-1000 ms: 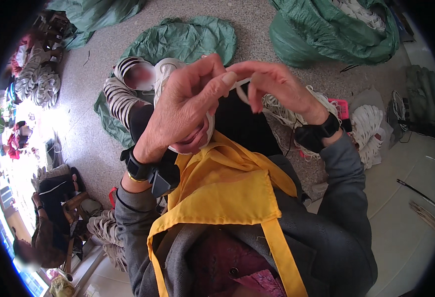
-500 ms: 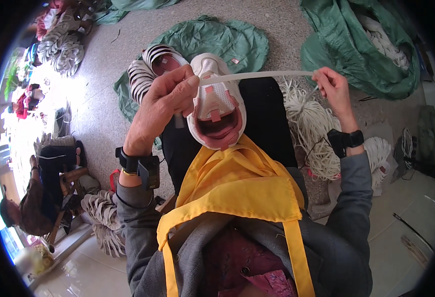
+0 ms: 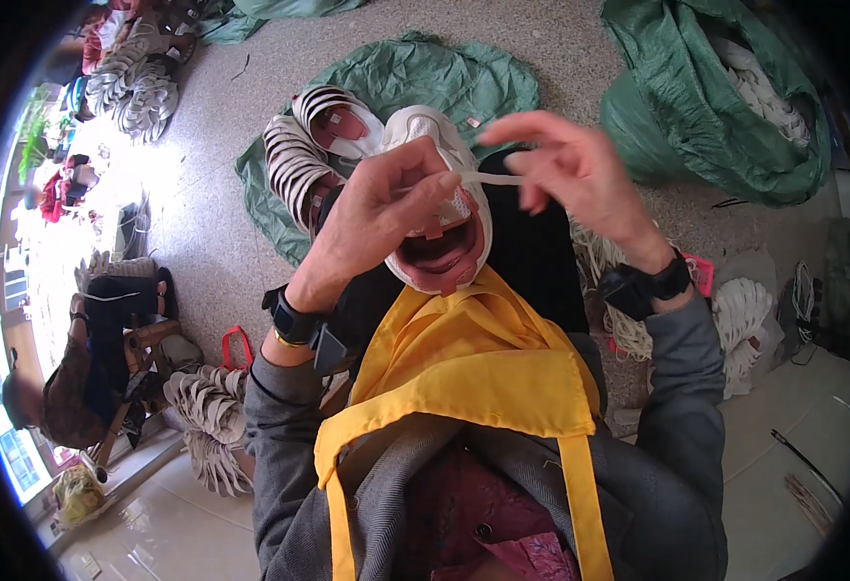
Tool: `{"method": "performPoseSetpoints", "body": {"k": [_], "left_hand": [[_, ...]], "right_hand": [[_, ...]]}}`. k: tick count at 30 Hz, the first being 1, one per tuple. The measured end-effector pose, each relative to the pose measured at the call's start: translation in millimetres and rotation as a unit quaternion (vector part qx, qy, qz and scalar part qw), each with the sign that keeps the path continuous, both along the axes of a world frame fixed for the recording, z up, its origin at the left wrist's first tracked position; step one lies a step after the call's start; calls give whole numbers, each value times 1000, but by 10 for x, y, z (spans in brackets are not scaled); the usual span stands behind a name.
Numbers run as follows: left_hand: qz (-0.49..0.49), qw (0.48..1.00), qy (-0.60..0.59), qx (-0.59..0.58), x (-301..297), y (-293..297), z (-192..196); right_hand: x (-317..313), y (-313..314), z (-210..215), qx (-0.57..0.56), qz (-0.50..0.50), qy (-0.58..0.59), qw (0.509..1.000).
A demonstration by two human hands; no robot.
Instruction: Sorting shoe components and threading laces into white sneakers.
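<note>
White lace (image 3: 493, 178) now makes only a short bridge between the two hands; half a second ago it was drawn out long toward the person's right. The right hand (image 3: 575, 179) has come back in beside the left hand (image 3: 372, 208), its fingers half curled and partly parted; the lace reaches their tips, but whether they grip it cannot be told. The left hand has thumb and forefinger closed on the lace and has moved over the shoe (image 3: 459, 208), hiding part of its front. The shoe rests on the lap, toe pointing away, heel against the yellow apron (image 3: 464, 387). The work seems to have gone from pulling lace out to close finger handling; whether any is threaded cannot be seen.
</note>
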State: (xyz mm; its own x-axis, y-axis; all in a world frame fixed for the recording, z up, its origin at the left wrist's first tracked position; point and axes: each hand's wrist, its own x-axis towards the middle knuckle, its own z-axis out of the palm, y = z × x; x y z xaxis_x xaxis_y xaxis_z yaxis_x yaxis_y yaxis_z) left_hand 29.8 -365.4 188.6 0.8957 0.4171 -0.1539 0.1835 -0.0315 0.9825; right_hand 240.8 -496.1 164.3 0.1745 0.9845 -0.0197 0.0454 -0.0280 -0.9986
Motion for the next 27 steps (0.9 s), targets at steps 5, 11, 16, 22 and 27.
{"method": "performPoseSetpoints", "body": {"k": [5, 11, 16, 22, 27], "left_hand": [[12, 999, -1, 46, -26, -35, -27], [141, 952, -35, 269, -252, -79, -332], [187, 902, 2, 388, -302, -244, -587], [202, 858, -38, 471, -321, -384, -801], [186, 846, -13, 499, -377, -443, -865]], "right_hand": [[-184, 174, 0, 30, 120, 15, 992], [-313, 81, -87, 90, 26, -186, 978], [-548, 63, -405, 220, -1, -313, 924], [-635, -37, -475, 238, 14, -406, 882], [-672, -102, -551, 234, 34, -410, 881]]}}
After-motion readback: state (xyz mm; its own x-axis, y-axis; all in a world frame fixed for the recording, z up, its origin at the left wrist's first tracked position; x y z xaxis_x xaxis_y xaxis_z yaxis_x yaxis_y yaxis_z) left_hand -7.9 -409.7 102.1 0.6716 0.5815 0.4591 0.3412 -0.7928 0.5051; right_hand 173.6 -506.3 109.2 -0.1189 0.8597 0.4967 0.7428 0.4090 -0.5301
